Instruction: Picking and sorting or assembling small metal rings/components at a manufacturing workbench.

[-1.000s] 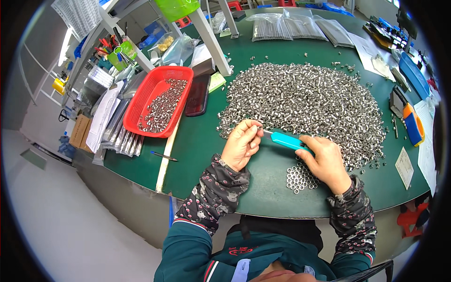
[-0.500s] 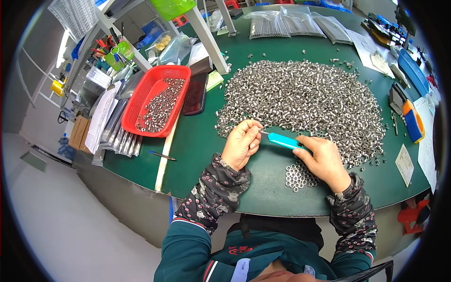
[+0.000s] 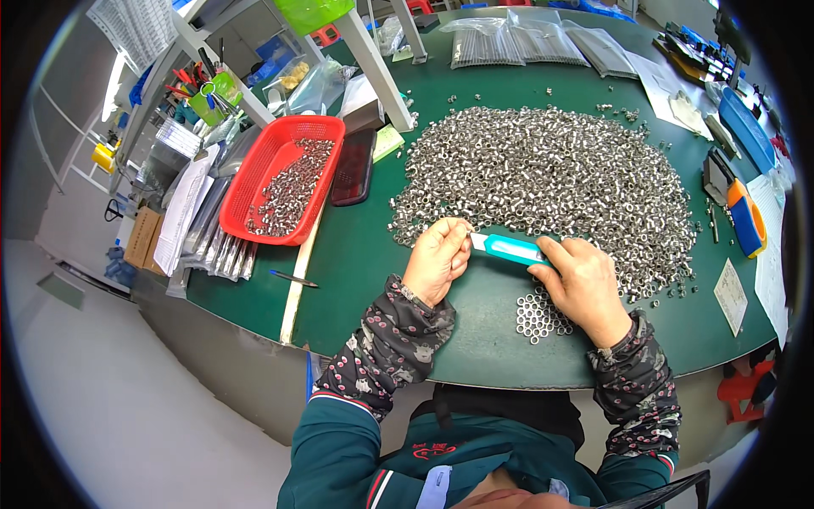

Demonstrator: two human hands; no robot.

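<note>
Green workbench: right hand grasps turquoise plastic tool, left hand pinches its tip; keep tool steady w/ small silver rings just below grip.

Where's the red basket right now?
Head view, the person's left: the red basket sits on the green table, left of the dark phone-like slab and the big pile of metal rings.
</note>
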